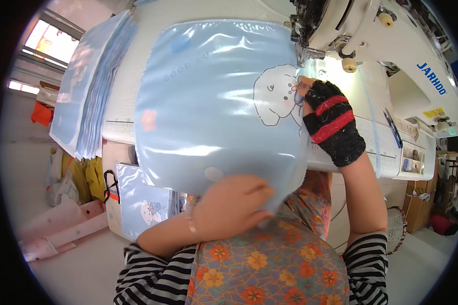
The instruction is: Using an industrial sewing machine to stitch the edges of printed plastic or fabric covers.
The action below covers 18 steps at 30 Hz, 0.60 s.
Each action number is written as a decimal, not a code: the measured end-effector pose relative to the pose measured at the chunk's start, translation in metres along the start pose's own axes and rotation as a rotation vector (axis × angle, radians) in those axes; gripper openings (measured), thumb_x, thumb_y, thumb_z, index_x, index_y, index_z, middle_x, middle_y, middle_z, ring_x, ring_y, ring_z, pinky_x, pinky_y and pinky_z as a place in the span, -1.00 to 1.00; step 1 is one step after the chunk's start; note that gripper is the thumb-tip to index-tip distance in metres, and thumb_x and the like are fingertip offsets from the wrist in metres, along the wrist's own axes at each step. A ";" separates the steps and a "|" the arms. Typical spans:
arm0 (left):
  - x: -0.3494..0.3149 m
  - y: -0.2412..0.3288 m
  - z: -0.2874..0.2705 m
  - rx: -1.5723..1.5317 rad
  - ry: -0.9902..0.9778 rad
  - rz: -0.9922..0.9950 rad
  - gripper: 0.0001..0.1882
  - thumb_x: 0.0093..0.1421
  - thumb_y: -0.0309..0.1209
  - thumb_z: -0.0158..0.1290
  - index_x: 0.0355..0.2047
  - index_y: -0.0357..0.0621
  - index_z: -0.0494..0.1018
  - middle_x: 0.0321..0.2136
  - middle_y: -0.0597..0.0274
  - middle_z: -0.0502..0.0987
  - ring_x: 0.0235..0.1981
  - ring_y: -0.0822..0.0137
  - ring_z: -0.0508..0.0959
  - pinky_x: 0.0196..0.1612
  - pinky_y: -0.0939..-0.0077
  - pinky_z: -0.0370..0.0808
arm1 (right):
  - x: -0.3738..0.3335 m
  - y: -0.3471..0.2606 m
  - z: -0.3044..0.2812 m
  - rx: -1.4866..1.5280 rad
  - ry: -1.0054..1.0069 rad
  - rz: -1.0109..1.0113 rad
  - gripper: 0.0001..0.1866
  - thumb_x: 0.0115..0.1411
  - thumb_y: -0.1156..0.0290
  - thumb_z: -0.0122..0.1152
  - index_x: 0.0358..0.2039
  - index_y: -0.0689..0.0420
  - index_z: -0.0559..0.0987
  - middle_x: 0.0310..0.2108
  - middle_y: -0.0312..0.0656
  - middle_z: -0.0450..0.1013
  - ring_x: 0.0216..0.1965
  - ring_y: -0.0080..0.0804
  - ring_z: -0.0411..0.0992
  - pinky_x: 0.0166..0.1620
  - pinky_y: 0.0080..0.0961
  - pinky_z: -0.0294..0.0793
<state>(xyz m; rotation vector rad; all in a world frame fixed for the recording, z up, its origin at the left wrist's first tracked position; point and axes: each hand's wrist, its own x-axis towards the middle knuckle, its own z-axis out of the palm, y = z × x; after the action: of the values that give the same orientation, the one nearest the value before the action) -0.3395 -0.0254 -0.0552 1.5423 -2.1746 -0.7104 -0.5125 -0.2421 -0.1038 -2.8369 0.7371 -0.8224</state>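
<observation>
A glossy pale blue plastic sheet [203,112] with a printed cartoon dog and rounded corners lies over the sewing machine's bed, its near edge hanging toward me. At its right edge, close under the sewing machine's head [310,46], my right hand [333,117] wears a black and red fingerless glove. Thumb and forefinger look closed on the sheet's edge there. My left hand [236,206], bare with a bracelet at the wrist, is at the sheet's near edge. Motion smears its fingers, so their grip is unclear.
To the left stands a thick stack of similar blue sheets [89,86]. Another blue printed piece [145,201] lies lower, left of my forearm. Right of the machine bed's work area are dark-handled snips [393,128] and a small parts tray [412,160]. A cardboard box [420,203] stands beyond.
</observation>
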 end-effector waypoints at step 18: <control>-0.142 -0.146 -0.024 -0.595 0.941 -0.748 -0.64 0.25 -0.62 0.01 0.07 -0.30 0.36 -0.17 0.18 0.59 -0.21 0.49 0.54 -0.12 0.65 0.44 | -0.017 -0.012 -0.009 0.018 -0.008 -0.054 -0.69 -0.05 0.61 0.18 -0.23 0.10 0.58 -0.10 -0.11 0.50 -0.06 -0.07 0.43 0.08 -0.19 0.40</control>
<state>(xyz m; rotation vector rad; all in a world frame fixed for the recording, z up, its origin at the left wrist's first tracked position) -0.1698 0.0653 -0.1262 1.7897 -0.6232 -0.5629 -0.5244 -0.2234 -0.1013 -2.8537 0.6517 -0.8209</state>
